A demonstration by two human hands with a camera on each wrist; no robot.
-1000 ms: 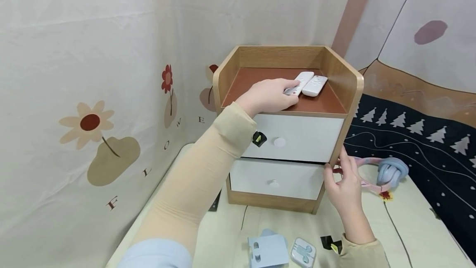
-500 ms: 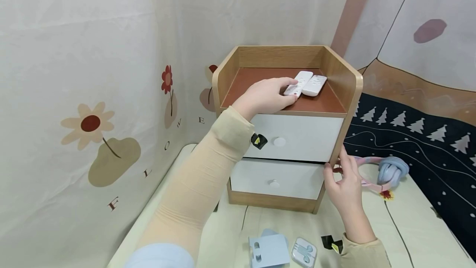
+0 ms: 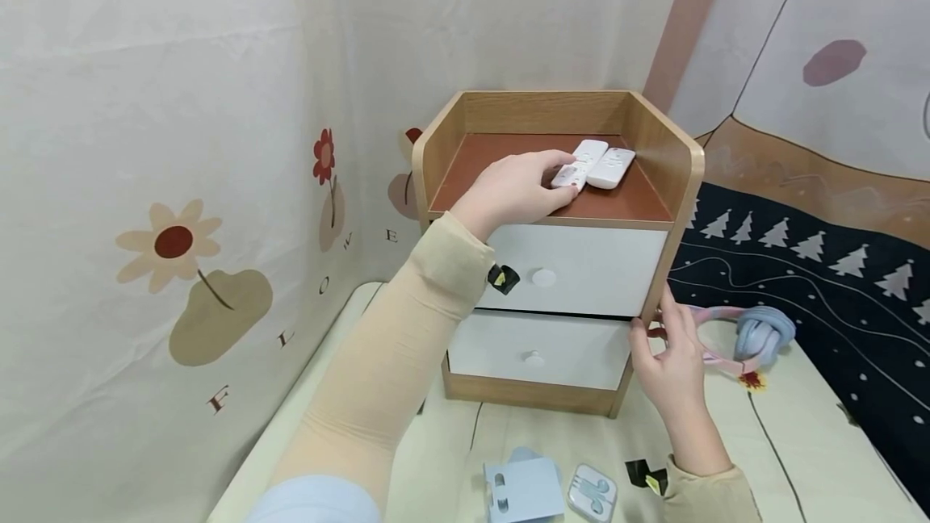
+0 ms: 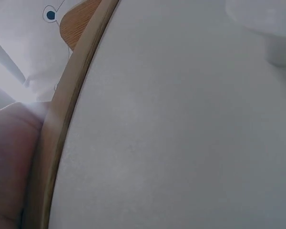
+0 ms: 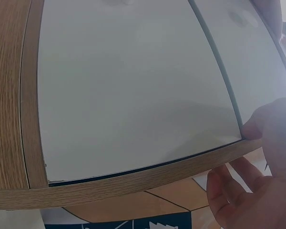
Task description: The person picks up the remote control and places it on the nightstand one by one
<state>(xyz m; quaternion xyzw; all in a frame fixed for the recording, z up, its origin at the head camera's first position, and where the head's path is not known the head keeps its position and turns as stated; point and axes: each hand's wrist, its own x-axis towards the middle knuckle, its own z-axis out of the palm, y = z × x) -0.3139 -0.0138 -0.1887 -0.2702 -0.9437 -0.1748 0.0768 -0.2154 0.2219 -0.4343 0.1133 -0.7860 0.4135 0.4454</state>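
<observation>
On the brown top shelf of a small wooden cabinet point(image 3: 567, 403), two white remote controls lie side by side. My left hand point(image 3: 516, 188) reaches in from the left and holds the near end of the left remote point(image 3: 587, 156) between thumb and finger. The right remote point(image 3: 612, 167) lies untouched close beside it. Lower down, my right hand point(image 3: 676, 366) grips the cabinet's right side edge, with the thumb at the front and fingers around the outer side; the right wrist view shows this hand point(image 5: 271, 162) too. Both white drawers, upper point(image 3: 596, 269) and lower point(image 3: 574, 353), are pushed in.
A pink headband with a pale blue knot point(image 3: 764, 335) lies right of the cabinet. In front are a light blue folded card piece point(image 3: 525, 489) and a clear case of earphones point(image 3: 592, 493). A printed cloth wall point(image 3: 240, 63) stands behind and to the left.
The left fingertips have drawn back slightly, and more of the left remote's buttons show. The right hand keeps its grip on the cabinet edge.
</observation>
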